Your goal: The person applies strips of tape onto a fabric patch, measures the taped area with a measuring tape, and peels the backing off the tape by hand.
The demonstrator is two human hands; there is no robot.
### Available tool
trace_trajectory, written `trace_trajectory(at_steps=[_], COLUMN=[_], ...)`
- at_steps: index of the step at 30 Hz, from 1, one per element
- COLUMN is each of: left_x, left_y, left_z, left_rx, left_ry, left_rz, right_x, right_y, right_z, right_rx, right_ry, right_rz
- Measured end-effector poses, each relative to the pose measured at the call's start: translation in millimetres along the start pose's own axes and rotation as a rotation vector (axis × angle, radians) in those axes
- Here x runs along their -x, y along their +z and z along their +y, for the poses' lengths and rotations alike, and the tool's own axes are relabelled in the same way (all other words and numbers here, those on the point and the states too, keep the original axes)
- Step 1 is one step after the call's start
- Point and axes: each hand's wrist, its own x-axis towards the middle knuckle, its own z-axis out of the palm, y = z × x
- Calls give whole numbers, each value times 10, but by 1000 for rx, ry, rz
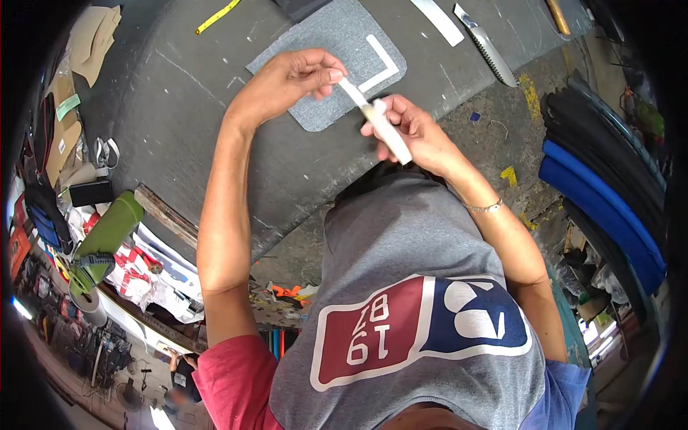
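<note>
A narrow white strip [352, 92] stretches between my two hands above the dark work table [193, 122]. My left hand [297, 80] pinches its upper end between thumb and fingers. Its lower end runs to a thicker white piece in my right hand [417, 136], which looks like a roll of white tape [390, 135] seen edge-on, slightly blurred. My right fingers are curled round it. Beneath my hands lies a grey fabric panel [315, 115] with rounded corners. Two white strips forming an L-shape [383, 61] lie on its right part.
A yellow measuring tape [217, 16], a flat white strip [439, 23], a serrated knife [487, 46] and a wooden handle [557, 16] lie along the far side. Blue and black fabric [602, 201] is stacked at right. At left are a phone [91, 192] and a green roll [107, 229].
</note>
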Motion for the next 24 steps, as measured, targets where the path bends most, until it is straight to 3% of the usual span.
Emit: trace_trajectory(at_steps=[5,11,14,18,21,24], left_x=[3,51,71,112,64,45], left_y=[-75,-113,-116,-79,-45,-72], left_z=[-155,-225,-254,-249,-191,-194], left_rx=[192,304,428,501,270,242], left_ry=[65,39,52,62,36,15], left_rz=[-95,-179,-241,-243,-54,-102], right_x=[29,98,109,144,160,160], right_y=[67,68,63,104,102,86], right_z=[-56,-204,-184,-246,-280,-280], right_rx=[534,608,664,770,823,834], right_ry=[-325,-321,-461,-471,-455,-421], right_rz=[176,198,252,297,309,303])
